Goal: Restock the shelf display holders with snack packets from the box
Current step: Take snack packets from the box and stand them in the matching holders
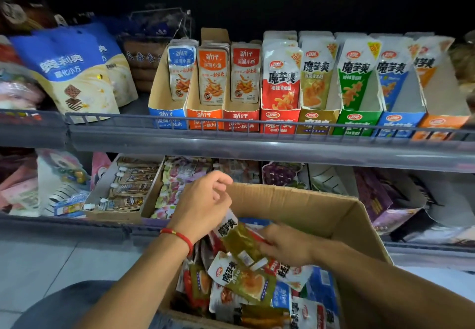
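Observation:
An open cardboard box (341,215) sits in front of me, holding several loose snack packets. My left hand (203,205), with a red string bracelet on its wrist, pinches the top of an olive-green packet (237,241) lifted above the pile. My right hand (288,245) grips the same packet's lower end inside the box. On the upper shelf stands a row of cardboard display holders, among them an olive-gold holder (317,120) with matching packets, a red holder (279,120) and a green holder (357,121).
A grey shelf rail (257,143) runs across above the box. Blue cookie bags (69,71) stand at upper left. The lower shelf holds a tray of brown packets (128,190) and purple packets (372,197). Grey floor lies at lower left.

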The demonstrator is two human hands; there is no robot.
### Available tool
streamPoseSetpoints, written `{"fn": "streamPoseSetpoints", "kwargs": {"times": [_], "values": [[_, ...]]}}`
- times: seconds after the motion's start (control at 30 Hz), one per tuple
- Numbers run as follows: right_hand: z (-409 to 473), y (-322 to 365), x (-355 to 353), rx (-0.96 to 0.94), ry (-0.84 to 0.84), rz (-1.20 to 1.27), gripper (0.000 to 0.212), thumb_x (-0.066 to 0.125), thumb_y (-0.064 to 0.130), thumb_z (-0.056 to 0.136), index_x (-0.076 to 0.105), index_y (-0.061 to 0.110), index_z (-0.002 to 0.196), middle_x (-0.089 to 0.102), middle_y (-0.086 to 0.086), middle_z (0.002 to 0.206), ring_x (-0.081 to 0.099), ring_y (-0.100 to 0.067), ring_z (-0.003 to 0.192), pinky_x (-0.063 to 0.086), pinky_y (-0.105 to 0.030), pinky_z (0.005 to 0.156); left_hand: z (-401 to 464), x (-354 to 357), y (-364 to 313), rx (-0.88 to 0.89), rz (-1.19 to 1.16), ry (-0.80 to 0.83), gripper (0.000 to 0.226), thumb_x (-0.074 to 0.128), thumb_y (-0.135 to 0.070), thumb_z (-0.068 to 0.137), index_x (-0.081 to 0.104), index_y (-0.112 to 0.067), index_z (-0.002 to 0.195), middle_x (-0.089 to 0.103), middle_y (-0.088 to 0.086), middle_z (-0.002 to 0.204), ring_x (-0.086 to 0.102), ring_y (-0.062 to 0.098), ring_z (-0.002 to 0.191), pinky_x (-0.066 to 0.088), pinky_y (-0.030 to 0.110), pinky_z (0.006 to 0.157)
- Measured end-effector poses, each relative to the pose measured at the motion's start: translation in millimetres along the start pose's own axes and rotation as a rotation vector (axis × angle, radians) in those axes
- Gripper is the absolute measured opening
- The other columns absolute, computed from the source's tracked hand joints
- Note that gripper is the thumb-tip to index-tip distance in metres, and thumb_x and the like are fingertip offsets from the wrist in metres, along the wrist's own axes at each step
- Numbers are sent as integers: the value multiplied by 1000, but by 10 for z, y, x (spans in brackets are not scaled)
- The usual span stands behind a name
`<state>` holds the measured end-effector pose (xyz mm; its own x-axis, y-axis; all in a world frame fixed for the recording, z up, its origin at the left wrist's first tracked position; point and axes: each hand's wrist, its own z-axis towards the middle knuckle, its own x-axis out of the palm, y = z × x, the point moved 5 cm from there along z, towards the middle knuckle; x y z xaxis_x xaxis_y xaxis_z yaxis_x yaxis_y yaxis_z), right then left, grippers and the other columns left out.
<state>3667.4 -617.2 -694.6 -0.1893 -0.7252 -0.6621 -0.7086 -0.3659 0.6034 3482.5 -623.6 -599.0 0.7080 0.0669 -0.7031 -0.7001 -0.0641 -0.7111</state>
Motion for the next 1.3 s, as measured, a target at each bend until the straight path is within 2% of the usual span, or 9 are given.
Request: {"fn": "streamPoseSetpoints", "kwargs": {"times": [0.13,0.2,0.33,0.5,0.67,0.8,0.93,1.13,1.3], "values": [[-610,21,-536,99,-139,495,28,51,29,107,65,5,102,77,-13,91,71,-21,74,57,-35,68,-127,29,-101,-30,-21,-153,61,70,-43,89,44,-31,143,51,-5,139,50,15,128,46,34,103],[-805,68,-626,97,-240,724,27,52,27,106,64,3,107,78,-18,97,75,-27,80,61,-36,72,-258,166,-162,-173,-229,-29,77,70,-63,82,37,-32,146,53,-9,139,54,14,126,49,40,103],[-844,300,-622,21,-417,955,15,58,15,103,67,4,106,78,-18,96,76,-27,77,62,-34,68,-501,561,-440,-426,-981,314,36,71,-29,88,66,-20,123,76,5,114,73,27,105,56,56,96],[-807,393,-582,9,-575,1073,27,56,27,104,67,6,115,78,-13,103,76,-34,93,61,-50,87,-401,479,-440,-347,-931,98,24,65,-12,96,67,-21,118,79,1,101,77,22,92,63,44,78],[-948,493,-736,-45,-803,561,28,42,38,108,66,24,110,76,-4,99,73,-27,93,57,-57,86,-382,344,-392,-277,-719,-22,23,69,-14,94,67,-29,111,79,-11,97,76,11,91,61,43,87],[-919,541,-679,-50,-898,598,31,44,42,106,65,22,96,73,-9,91,72,-28,82,58,-57,75,-405,359,-477,-247,-737,-12,24,74,-11,90,66,-25,107,79,-11,90,76,7,83,61,35,79],[-950,506,-859,-38,-935,674,8,59,18,102,62,23,108,76,1,98,76,-14,84,63,-33,68,-388,216,-498,-220,-781,-49,28,78,-11,87,64,-23,108,79,-11,90,76,10,84,63,37,77],[-856,745,-1147,-120,-693,513,77,70,0,93,39,52,141,71,9,105,77,-20,93,64,-37,73,-295,-151,-467,-119,-816,-142,30,79,-8,85,65,-22,107,78,-9,92,76,11,84,62,39,79],[-847,1225,-1966,-195,-867,294,24,60,11,100,63,31,113,73,8,104,75,-10,95,64,-32,74,-66,-624,-178,-145,-942,-426,30,78,-4,85,66,-21,106,79,0,94,77,23,86,61,46,77]]}}
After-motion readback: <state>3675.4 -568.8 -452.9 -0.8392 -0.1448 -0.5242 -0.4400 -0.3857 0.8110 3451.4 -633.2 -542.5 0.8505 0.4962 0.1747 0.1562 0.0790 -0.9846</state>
